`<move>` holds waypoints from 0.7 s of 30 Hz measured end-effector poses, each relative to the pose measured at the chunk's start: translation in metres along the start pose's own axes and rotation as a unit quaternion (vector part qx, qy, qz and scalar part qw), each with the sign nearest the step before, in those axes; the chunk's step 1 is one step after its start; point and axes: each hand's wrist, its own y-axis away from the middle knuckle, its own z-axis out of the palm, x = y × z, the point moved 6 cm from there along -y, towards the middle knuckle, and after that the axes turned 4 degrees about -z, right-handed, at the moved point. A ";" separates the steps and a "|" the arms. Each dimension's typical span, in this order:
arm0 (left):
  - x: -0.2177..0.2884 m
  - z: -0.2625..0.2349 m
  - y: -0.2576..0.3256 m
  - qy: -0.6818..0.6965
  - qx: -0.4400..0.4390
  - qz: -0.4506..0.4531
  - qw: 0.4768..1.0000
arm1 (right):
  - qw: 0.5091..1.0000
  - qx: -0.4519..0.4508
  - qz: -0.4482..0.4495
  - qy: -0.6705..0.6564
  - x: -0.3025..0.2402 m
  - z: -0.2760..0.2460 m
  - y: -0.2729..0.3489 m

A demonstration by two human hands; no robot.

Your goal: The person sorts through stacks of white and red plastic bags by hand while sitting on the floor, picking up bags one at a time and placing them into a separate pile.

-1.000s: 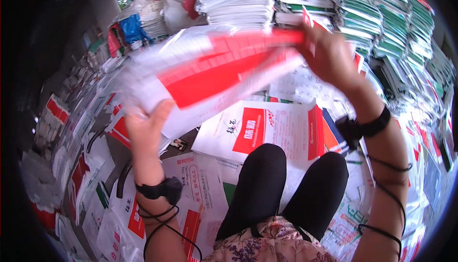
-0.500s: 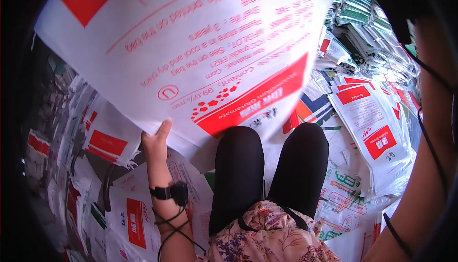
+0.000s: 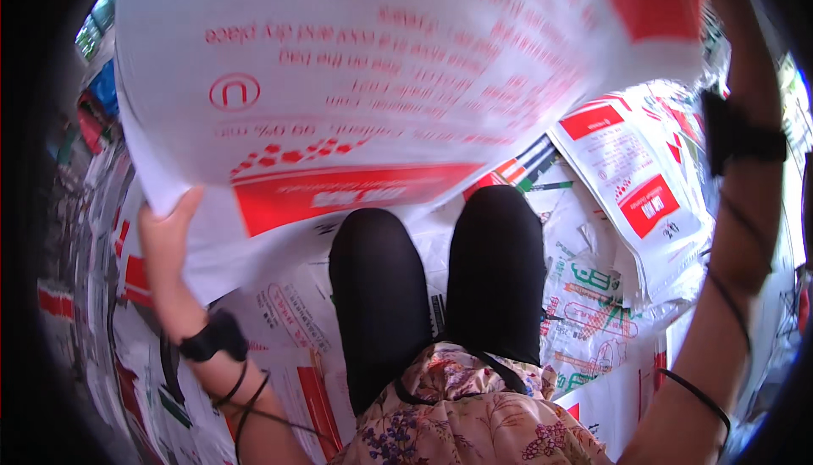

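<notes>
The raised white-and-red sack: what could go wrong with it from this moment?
The left hand pinches the white-and-red sack only near its lower left edge, so that side might slip free. The sack's lower part sits close to the knees, where it could snag or crease; actual contact is unclear. The raised sack also blocks much of the view ahead, so anything behind it might get knocked unseen.

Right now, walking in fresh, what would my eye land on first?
Probably the big white bag with red print, held up across the top of the view, the person's left hand gripping its lower left edge. Next, the black-clad legs near the middle, with a flowered top at the bottom. Off to the right lie more red-and-white bags.
</notes>
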 end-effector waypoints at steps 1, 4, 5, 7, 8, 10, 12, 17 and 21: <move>0.025 -0.005 0.001 -0.049 -0.014 0.050 0.997 | 0.997 -0.043 0.053 -0.019 0.026 0.034 0.029; 0.033 0.015 -0.005 -0.167 -0.094 0.038 0.981 | 0.946 -0.146 0.216 -0.194 0.047 0.133 0.159; 0.043 0.023 -0.004 -0.171 -0.093 0.042 0.980 | 0.908 -0.143 0.275 -0.282 0.049 0.150 0.208; 0.053 0.071 0.002 -0.230 -0.173 0.086 0.954 | 0.823 -0.116 0.341 -0.440 0.055 0.174 0.298; 0.055 0.090 0.003 -0.269 -0.187 0.093 0.940 | 0.800 -0.109 0.358 -0.469 0.055 0.171 0.324; 0.056 0.128 0.012 -0.285 -0.231 0.119 0.923 | 0.750 -0.117 0.413 -0.503 0.059 0.175 0.387; 0.019 0.154 0.024 -0.266 -0.297 0.095 0.912 | 0.714 -0.153 0.457 -0.508 0.060 0.191 0.444; -0.049 0.159 0.025 -0.366 -0.308 0.029 0.878 | 0.675 -0.225 0.507 -0.486 0.036 0.219 0.473; 0.024 0.137 0.015 -0.302 -0.225 0.089 0.922 | 0.666 -0.113 0.521 -0.521 0.056 0.191 0.437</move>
